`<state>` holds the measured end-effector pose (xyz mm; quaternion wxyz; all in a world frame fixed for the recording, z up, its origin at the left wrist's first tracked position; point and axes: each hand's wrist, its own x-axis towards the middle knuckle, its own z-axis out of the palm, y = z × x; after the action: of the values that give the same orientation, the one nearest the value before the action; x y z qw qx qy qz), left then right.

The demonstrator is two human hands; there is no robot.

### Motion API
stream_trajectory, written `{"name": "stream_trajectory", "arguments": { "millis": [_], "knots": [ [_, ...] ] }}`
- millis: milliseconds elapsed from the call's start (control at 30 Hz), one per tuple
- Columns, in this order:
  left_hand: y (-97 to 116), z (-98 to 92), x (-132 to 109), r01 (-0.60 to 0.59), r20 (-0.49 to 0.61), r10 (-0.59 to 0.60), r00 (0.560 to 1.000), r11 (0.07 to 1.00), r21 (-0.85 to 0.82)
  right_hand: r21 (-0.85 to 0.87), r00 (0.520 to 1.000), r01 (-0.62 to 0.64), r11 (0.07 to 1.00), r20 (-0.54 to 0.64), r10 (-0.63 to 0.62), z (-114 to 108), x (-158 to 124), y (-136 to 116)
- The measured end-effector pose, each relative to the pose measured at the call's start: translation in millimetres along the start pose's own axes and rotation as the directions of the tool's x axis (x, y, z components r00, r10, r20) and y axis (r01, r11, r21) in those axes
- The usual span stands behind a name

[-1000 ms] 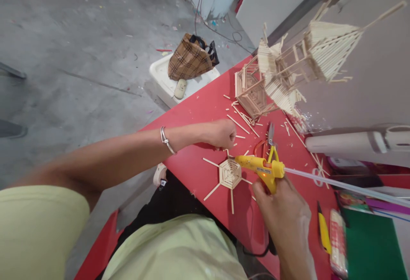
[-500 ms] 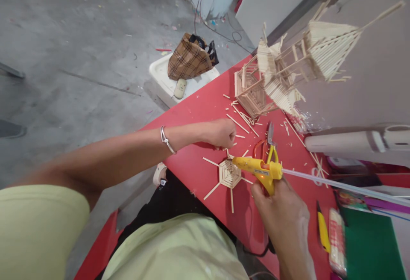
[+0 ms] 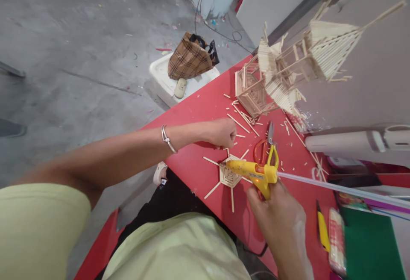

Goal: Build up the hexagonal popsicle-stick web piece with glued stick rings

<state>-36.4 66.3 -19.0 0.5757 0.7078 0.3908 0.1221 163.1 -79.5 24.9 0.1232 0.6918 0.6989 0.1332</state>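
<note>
My right hand (image 3: 279, 205) is wrapped round the handle of a yellow glue gun (image 3: 253, 171), with a long clear glue stick (image 3: 320, 181) coming out of its back. The gun's nozzle is over the upper left part of a web-shaped hexagon of thin wooden sticks (image 3: 231, 181), which lies flat with spokes reaching outward. Just above that hexagon, my left hand (image 3: 224, 134) is closed, its fingers curled by the end of the upper spoke; what they hold, if anything, is hidden. A silver bracelet (image 3: 168, 139) circles the left wrist.
On the red table (image 3: 188, 164), a stick-built tower (image 3: 282, 70) stands at the back right. Loose sticks (image 3: 243, 119) and scissors (image 3: 270, 149) lie before it. A yellow cutter (image 3: 323, 231) and green board (image 3: 371, 241) are at right. Beyond, a plaid bag (image 3: 188, 60) rests on a white stool (image 3: 156, 71).
My right hand and the glue gun have moved a little to the left, bringing the nozzle across to the hexagon's upper left side. My left hand has hardly moved.
</note>
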Motion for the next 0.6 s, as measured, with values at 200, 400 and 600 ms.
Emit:
{"name": "stream_trajectory", "arguments": {
  "millis": [200, 400, 600],
  "knots": [
    [-3.3, 0.9, 1.7, -0.027, -0.007, 0.027, 1.0, 1.0, 0.012, -0.024, 0.997, 0.055, 0.998, -0.06, -0.056, 0.3, -2.9, -2.4],
    [-4.2, 1.3, 2.5, -0.036, -0.014, 0.036, 0.999, 0.999, 0.012, -0.043, 0.986, 0.107, 0.993, -0.124, -0.112, -0.4, -4.6, -3.5],
    [-6.8, 2.0, 4.8, -0.041, -0.008, 0.041, 0.999, 0.999, -0.01, 0.056, 0.985, 0.103, 0.993, -0.144, -0.094, 3.5, -5.9, -1.3]
  ]
}}
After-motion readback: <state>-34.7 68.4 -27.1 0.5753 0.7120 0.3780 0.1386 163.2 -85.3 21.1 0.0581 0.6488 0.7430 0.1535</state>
